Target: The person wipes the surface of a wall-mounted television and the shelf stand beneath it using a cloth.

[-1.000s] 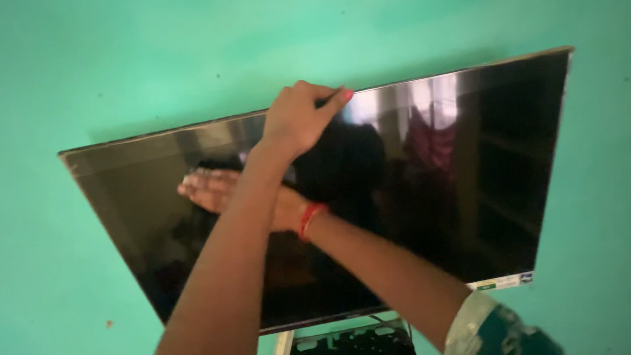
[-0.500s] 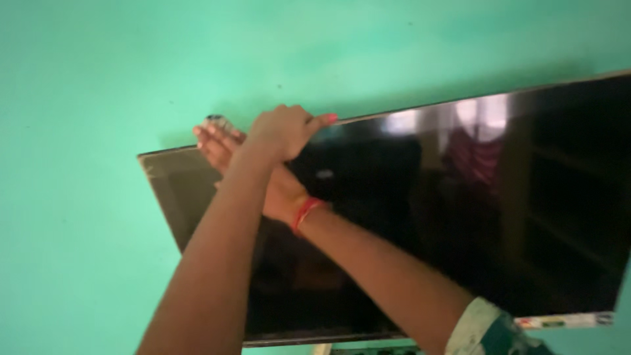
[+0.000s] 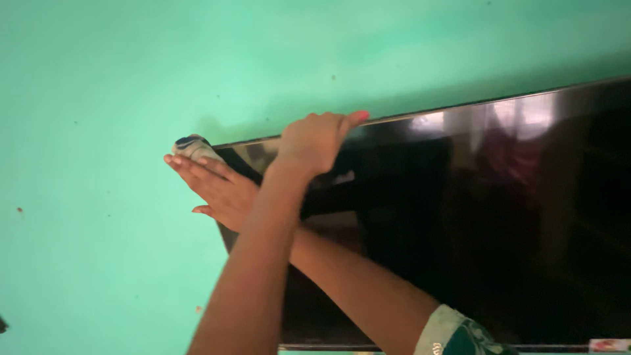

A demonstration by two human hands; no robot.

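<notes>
Glossy black glass fills most of the view: a large flat-panel television screen (image 3: pixel 460 217) hangs tilted on a mint-green painted wall (image 3: pixel 118 72). The arms cross. The right hand (image 3: pixel 213 184), reaching under the other forearm, lies flat with fingers straight and pressed together, pushing a small crumpled grey-white cloth with a dark stripe (image 3: pixel 192 147) against the panel's upper left corner, where screen meets wall. The left hand (image 3: pixel 319 139) curls over the top edge of the screen, fingers hooked behind it and thumb along the front, steadying the panel. A patterned green and cream sleeve (image 3: pixel 460 335) shows at the bottom.

Wiping a corner well looks to depend on keeping the cloth between skin and glass; here the fingertips seem to ride partly off it, which could leave smears. Light, even pressure probably suits a thin panel, with the steadying hand gripping the frame rather than the glass. Short strokes out of the corner should lift dust instead of packing it into the bezel.
</notes>
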